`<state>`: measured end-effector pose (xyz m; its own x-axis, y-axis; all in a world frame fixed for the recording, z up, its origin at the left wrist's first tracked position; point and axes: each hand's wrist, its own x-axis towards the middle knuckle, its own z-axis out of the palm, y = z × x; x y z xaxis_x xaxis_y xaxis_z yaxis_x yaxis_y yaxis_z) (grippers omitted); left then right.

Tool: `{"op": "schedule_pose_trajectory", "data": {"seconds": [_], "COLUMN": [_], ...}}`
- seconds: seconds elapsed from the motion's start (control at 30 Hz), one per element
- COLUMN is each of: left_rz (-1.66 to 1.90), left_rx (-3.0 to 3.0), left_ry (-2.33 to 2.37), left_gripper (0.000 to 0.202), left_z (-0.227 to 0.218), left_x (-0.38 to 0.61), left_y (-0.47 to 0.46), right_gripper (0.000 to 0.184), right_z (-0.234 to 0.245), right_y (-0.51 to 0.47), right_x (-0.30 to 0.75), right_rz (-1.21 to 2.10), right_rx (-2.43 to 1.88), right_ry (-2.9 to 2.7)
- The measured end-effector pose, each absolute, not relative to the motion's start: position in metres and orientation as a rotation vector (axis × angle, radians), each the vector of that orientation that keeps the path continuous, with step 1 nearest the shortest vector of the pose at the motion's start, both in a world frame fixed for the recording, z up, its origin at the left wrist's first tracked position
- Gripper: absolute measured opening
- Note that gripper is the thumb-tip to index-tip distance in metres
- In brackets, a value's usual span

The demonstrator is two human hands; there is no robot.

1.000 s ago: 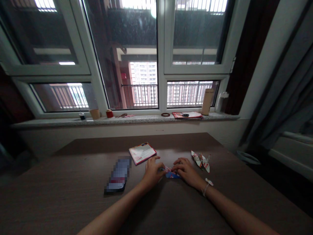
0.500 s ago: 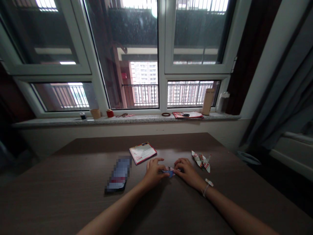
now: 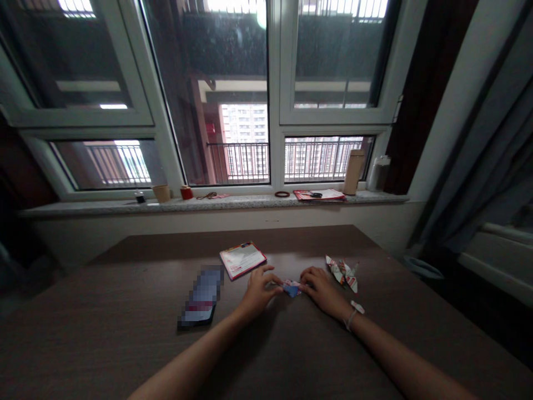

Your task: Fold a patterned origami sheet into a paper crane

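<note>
A small folded piece of paper [image 3: 292, 288], blue with red and white print, lies between my two hands near the middle of the table. My left hand [image 3: 261, 290] pinches its left end between thumb and fingers. On the other side, the fingertips of my right hand [image 3: 321, 289] are closed on its right end; a white band circles that wrist. Just beyond my right hand sits a folded paper figure [image 3: 342, 274], white with printed patches and pointed ends. Past my left hand lies a stack of printed sheets [image 3: 243, 259] with a red edge.
A phone [image 3: 201, 297] with a blurred screen lies left of my left arm on the brown table [image 3: 125, 311]. Along the windowsill [image 3: 250, 201] stand a paper cup [image 3: 161, 193], a red jar [image 3: 186, 192], a tan bottle [image 3: 353, 172], and scissors on papers [image 3: 320, 195].
My fingers have drawn slightly apart along the folded paper, so more of it shows, and its shape looks more pointed at the bottom. Both hands stay in nearly the same place.
</note>
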<state>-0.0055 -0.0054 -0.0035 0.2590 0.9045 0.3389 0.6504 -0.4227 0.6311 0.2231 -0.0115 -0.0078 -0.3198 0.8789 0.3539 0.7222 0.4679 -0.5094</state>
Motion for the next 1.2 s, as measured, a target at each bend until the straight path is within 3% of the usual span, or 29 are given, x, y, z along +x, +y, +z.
{"op": "schedule_pose_trajectory", "data": {"seconds": [0.67,1.2], "left_rz": [0.99,1.066], "left_rx": [2.162,2.112], "left_ry": [1.358,1.35], "left_gripper": [0.005,0.01], "left_z": [-0.0016,-0.0038], "left_x": [-0.0061,-0.0076], "left_y": [-0.0051,-0.0015], "right_gripper": [0.021,0.016], "right_z": [-0.0178,-0.0132], "right_y": [-0.0019,-0.0038], "right_x": [0.2267,0.2254], "right_rz": [0.377,0.374], "right_rx": [-1.316,-1.369], "right_ry": [-2.054,-2.036]}}
